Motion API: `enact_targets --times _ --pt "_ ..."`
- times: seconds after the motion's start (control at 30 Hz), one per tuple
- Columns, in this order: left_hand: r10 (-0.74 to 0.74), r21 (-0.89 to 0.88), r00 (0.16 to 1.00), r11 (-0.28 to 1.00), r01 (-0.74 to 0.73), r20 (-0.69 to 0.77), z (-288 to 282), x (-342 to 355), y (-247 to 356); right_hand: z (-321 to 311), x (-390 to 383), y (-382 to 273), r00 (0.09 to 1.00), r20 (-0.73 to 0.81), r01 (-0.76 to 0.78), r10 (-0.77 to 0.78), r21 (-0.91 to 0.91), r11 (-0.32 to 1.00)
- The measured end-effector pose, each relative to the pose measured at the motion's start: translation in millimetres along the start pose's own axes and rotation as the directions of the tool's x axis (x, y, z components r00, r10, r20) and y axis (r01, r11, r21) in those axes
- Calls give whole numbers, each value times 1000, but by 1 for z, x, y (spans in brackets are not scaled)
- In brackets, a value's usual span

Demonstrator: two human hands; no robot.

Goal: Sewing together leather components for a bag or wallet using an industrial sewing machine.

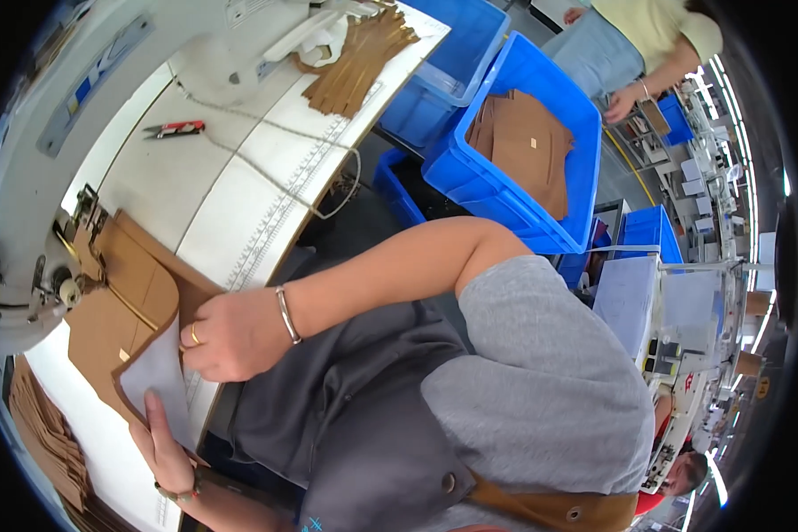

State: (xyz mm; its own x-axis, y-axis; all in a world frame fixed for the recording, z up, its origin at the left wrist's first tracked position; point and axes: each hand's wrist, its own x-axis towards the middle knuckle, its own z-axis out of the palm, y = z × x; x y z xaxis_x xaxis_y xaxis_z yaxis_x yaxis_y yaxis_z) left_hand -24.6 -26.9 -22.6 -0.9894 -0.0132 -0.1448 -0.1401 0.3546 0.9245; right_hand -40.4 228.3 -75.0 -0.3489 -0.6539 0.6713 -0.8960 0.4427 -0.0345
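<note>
A brown fabric panel (106, 332) lies under the presser foot (93, 266) of a white sewing machine (27, 177). Its near edge is turned up, showing a pale grey-white backing (161, 377). My right hand (230, 337), with a ring and a silver bangle, has its fingers closed on the edge of this piece. On the other side, my left hand (164, 443) holds the turned-up part, its thumb resting on the backing; the other fingers are mostly hidden beneath. A narrow seam or fold runs across the panel from the foot toward my right hand.
Red-handled thread snips (176, 129) lie on the white table (173, 199). Brown strips (356, 62) sit at its far corner, and stacked brown pieces (49, 434) lie at the left. A blue crate (585, 168) with brown panels stands beside the table. Another person (625, 53) stands beyond.
</note>
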Motion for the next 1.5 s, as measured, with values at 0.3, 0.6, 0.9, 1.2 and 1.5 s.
enact_targets --times 0.3,0.6,0.9,1.2,1.5 --pt "-29 56 997 998 25 73 -4 -16 32 -3 -2 -1 996 -88 30 -19 123 992" --pt "119 402 973 895 -191 197 3 -23 42 0 -1 -10 1000 -25 11 -11 6 1000" --pt "494 731 846 499 -465 200 47 -52 20 5 -35 -10 994 45 -113 105 283 952" --pt "509 705 841 529 -472 182 49 -49 16 8 -41 -8 992 33 -124 120 321 939" --pt "516 708 835 518 -480 189 48 -47 16 5 -38 -9 994 29 -105 101 295 950"
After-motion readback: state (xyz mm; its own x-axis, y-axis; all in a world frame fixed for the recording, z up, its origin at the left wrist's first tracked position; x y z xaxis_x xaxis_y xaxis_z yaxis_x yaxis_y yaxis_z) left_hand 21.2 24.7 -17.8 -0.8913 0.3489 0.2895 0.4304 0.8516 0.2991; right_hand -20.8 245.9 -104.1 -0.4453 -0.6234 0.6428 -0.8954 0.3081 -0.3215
